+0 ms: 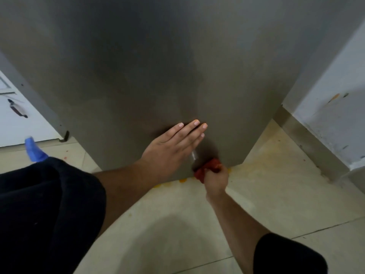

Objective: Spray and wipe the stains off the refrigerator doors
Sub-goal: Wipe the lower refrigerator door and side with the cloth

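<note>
A tall grey refrigerator door [158,66] fills the upper view. My left hand [171,144] lies flat against its lower part, fingers straight and together, holding nothing. My right hand [216,177] grips a bunched red cloth [207,168] and presses it on the door's bottom edge, just right of the left hand. A small wet streak [194,155] shines on the door above the cloth. A blue spray-bottle top [34,150] pokes out behind my dark sleeve at the left; the rest of the bottle is hidden.
Beige floor tiles [197,224] spread below, with yellow-orange stains [182,180] along the fridge's base. A white cabinet door with a dark handle [18,111] stands at the left. A scuffed white wall [335,115] with a grey skirting closes the right side.
</note>
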